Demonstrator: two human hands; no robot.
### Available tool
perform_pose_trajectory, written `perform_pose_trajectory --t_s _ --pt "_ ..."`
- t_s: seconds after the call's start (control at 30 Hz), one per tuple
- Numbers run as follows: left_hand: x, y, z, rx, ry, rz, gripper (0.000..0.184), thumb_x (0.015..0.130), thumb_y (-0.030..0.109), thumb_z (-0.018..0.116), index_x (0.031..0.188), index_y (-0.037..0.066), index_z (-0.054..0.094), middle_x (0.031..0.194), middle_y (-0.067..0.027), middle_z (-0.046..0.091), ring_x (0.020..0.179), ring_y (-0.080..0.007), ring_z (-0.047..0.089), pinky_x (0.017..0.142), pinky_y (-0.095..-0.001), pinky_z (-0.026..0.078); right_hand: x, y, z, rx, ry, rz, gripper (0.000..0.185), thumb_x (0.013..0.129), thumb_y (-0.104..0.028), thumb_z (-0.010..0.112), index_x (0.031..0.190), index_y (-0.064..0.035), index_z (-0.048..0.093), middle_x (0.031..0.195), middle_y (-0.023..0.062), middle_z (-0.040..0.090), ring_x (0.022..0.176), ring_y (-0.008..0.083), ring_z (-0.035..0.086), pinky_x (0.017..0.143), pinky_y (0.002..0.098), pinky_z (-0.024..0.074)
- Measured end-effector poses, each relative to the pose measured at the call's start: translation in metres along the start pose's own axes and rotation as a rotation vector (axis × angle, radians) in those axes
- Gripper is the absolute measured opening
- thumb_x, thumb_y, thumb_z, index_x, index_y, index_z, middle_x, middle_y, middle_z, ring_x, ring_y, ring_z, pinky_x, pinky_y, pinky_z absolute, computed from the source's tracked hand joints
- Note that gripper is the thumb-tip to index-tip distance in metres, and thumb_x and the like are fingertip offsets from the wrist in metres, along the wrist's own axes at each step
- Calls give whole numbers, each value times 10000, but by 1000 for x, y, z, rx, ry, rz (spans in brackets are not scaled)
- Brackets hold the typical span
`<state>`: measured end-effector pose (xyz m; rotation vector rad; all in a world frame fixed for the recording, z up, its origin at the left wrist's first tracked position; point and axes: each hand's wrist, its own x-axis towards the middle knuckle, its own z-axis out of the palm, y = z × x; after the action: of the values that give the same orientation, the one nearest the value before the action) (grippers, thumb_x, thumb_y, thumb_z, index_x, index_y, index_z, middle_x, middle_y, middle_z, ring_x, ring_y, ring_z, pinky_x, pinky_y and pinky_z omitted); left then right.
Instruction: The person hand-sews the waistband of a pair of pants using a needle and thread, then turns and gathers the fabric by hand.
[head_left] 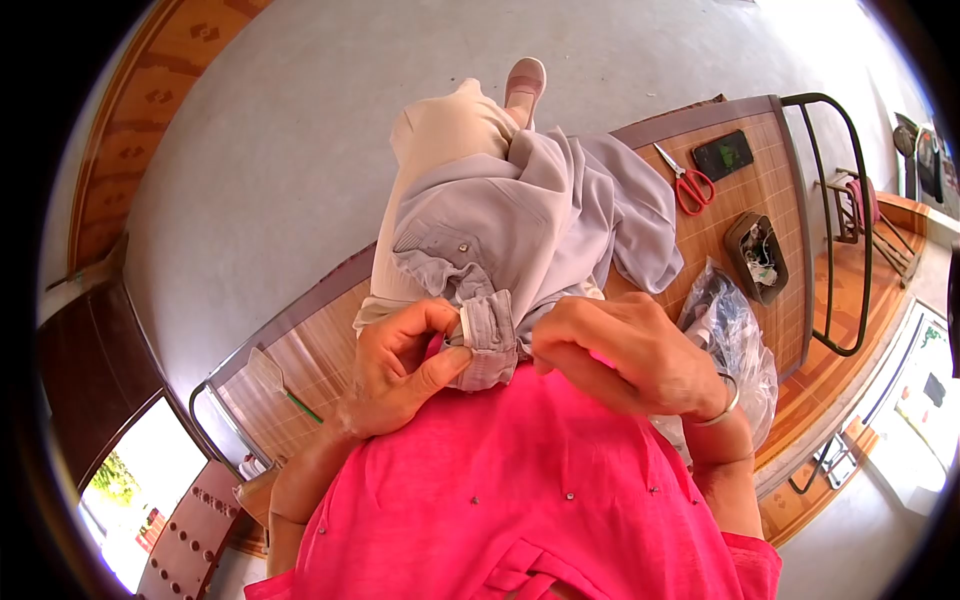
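Head view: L hand (405, 365) fingers clamped on grey garment (570, 200); R hand (630, 350) by garment's R edge, fingers curled, grip can't tell; scissors (681, 173) R of garment.

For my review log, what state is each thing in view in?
grey garment: rumpled across the lap
left hand: fingers pinching the garment's band
right hand: fingers curled in, anything inside hidden
scissors: lying flat, blade gap unclear
phone: lying face up
small box: open, odds and ends inside
plastic bag: crumpled
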<state>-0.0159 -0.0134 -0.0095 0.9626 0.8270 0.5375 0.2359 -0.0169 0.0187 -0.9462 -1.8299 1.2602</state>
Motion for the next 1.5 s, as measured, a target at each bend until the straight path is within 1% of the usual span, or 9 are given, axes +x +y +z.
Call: perform_pose_trajectory --t_s 0.1,0.2,0.6,0.9,1.1,1.2,1.3,1.4,1.5 --pt "0 2 0 -2 -6 -7 185 932 87 610 1060 -40 569 1011 -46 579 917 -92 514 826 -256 434 -1 11 6 -79 -29 -30 185 792 -7 680 960 -16 604 680 93 588 623 262 618 505 364 469" --pt "1 2 -1 14 -19 -1 188 932 90 611 1062 -40 571 1007 -44 578 908 -93 512 821 -256 432 1 12 6 -103 -65 -59 208 780 -2 690 980 -10 632 678 105 606 628 258 627 506 365 474" --pt "1 2 -3 -8 -30 -16 191 936 100 607 1061 -40 573 996 -45 568 898 -98 501 820 -255 420 0 17 5 -22 -103 -6 273 759 37 676 1031 13 665 717 145 654 640 276 655 525 368 505" --pt "2 2 -4 0 -31 -6 190 927 96 609 1055 -41 575 980 -41 560 884 -101 487 810 -261 413 0 16 2 19 -138 33 300 776 36 665 1075 17 668 728 159 661 647 295 664 532 375 508" --pt "3 4 -3 5 -29 -16 183 920 95 612 1043 -37 581 966 -36 563 878 -101 489 815 -261 412 0 19 4 31 -133 69 258 808 19 655 1063 -18 677 715 144 650 649 284 651 543 371 498" --pt "3 2 -6 0 -53 -16 180 918 94 614 1038 -37 585 965 -34 567 877 -99 493 808 -262 416 1 28 11 65 -59 -1 230 801 34 684 1018 -38 699 684 104 635 600 255 633 534 341 483" --pt "3 4 -4 -35 -43 -24 181 920 101 616 1036 -36 589 968 -30 569 875 -96 496 801 -262 419 4 29 12 55 -69 10 202 808 29 687 997 -42 702 688 99 637 606 249 639 538 335 487" --pt "2 5 -3 -68 -34 -51 193 925 114 620 1046 -34 594 985 -29 577 891 -94 509 816 -262 425 3 33 15 100 -71 16 149 841 -32 670 991 -32 673 723 111 641 646 276 631 561 365 486" --pt "2 1 -8 -73 -89 -37 209 930 126 621 1060 -35 597 1009 -36 588 928 -98 523 844 -268 433 5 33 14 121 -80 8 161 838 -11 668 998 -25 677 757 118 656 660 278 632 584 363 494"
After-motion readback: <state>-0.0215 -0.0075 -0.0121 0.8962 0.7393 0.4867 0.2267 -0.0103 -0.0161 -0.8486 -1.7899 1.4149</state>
